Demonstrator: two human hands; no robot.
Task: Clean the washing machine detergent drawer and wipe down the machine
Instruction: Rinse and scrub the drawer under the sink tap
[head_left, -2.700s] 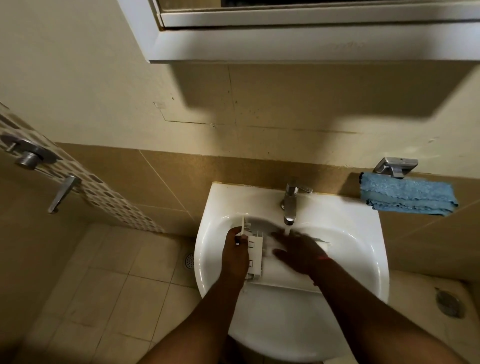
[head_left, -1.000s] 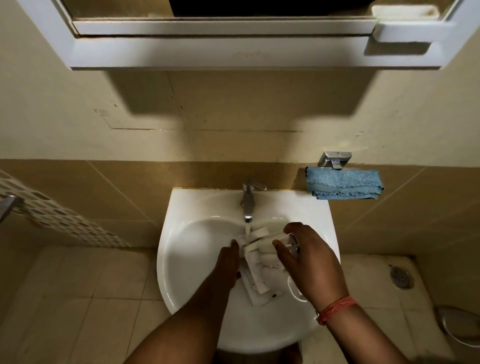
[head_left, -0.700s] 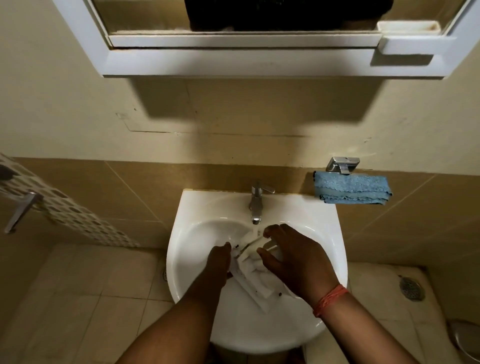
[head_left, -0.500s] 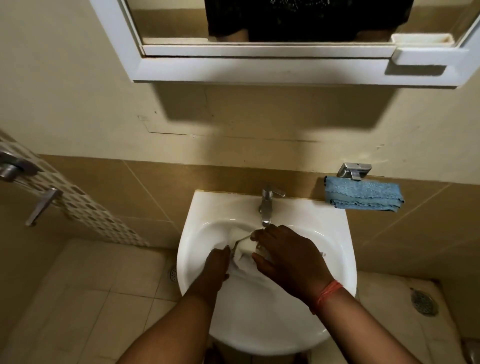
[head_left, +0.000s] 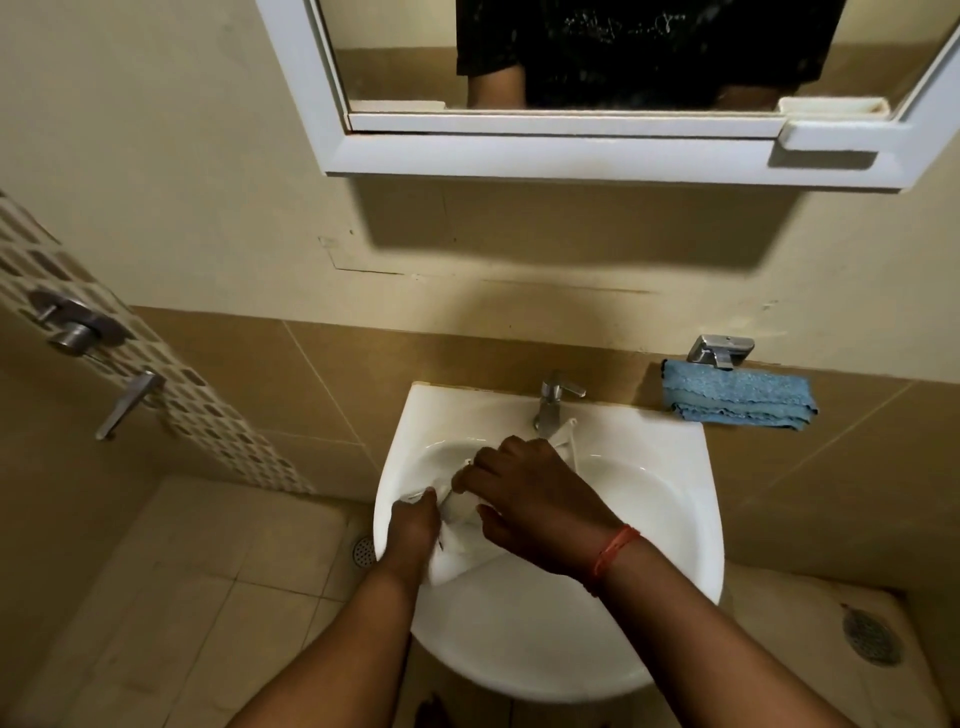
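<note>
We've pulled the white detergent drawer (head_left: 457, 551) up closer under the tap (head_left: 550, 402) in the sink (head_left: 675, 519), left hand (head_left: 413, 525) gripping its end, right hand (head_left: 530, 493) now curled over it scrubbing, so rinsing continues, machine wipe pending.

The head camera is looking steeply down from above, facing the wall, sitting close over the washbasin (head_left: 649, 649), with the mirror (head_left: 597, 150) skimming the upper edge.
</note>
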